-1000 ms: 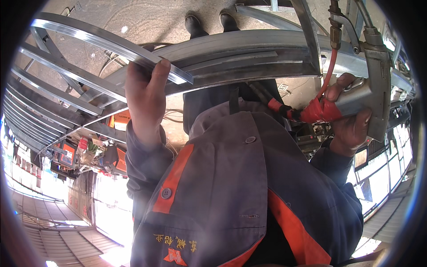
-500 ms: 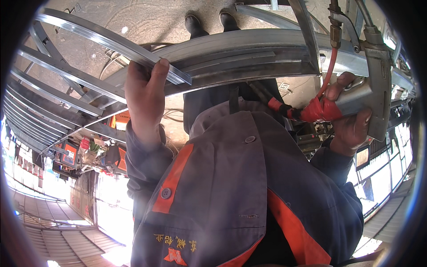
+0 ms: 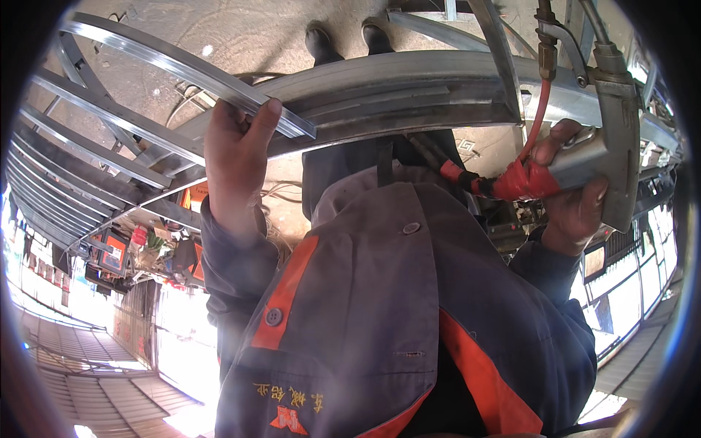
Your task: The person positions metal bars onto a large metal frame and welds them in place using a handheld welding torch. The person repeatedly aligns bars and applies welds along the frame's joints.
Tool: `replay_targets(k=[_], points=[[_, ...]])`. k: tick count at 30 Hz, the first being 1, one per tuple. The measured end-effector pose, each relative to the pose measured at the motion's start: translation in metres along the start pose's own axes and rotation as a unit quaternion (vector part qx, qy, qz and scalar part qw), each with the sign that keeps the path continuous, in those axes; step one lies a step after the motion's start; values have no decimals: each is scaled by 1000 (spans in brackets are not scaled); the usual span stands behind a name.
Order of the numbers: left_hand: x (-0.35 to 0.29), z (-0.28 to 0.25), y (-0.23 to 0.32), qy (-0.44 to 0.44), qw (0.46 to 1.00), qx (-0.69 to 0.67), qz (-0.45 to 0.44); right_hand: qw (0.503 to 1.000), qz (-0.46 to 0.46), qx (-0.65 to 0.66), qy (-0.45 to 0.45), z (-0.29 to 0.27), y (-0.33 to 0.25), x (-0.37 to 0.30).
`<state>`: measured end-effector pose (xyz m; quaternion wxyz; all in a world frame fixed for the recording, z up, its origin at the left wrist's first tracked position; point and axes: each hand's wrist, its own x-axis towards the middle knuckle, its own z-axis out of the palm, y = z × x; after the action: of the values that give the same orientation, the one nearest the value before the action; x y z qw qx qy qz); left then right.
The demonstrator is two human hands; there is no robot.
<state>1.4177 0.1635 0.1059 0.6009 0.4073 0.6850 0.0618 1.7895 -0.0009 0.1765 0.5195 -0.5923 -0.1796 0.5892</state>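
My left hand [image 3: 237, 160] is closed around the near end of a shiny metal channel bar [image 3: 171, 60], with the thumb lying on top. The bar runs off to the far left, and its end rests over a long grey metal beam [image 3: 409, 98] in front of me. On the right, my right hand [image 3: 573, 208] grips a gun-shaped grey metal tool [image 3: 619, 139], its fingers around the handle. Red tape [image 3: 522, 182] wraps the handle's lower end, where a thin red hose [image 3: 545, 109] meets it. The tool's exact kind I cannot make out.
Several parallel metal bars [image 3: 117, 114] form a rack at the left. An upright metal strut [image 3: 498, 55] crosses the beam at the right. A brass-coloured hose fitting [image 3: 546, 55] hangs near the tool. Cables lie on the concrete floor [image 3: 219, 33]. Dark shoes [image 3: 320, 44] show beyond the beam.
My left forearm and sleeve have shifted very slightly left. Both grips are the same, and the bar and the tool have barely moved.
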Motion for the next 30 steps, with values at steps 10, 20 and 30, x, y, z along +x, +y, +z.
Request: replay_targets(k=[10,20,30], points=[[1,-4,5,-22,999,16,30,998,-31,-5,-59,-10,-52,-10],[4,-9,-8,-31,997,15,74,985,91,-139,-46,-28,-217,-3],[-1,-15,1,-42,991,56,113,915,186,-288,-213,58,-206,46]])
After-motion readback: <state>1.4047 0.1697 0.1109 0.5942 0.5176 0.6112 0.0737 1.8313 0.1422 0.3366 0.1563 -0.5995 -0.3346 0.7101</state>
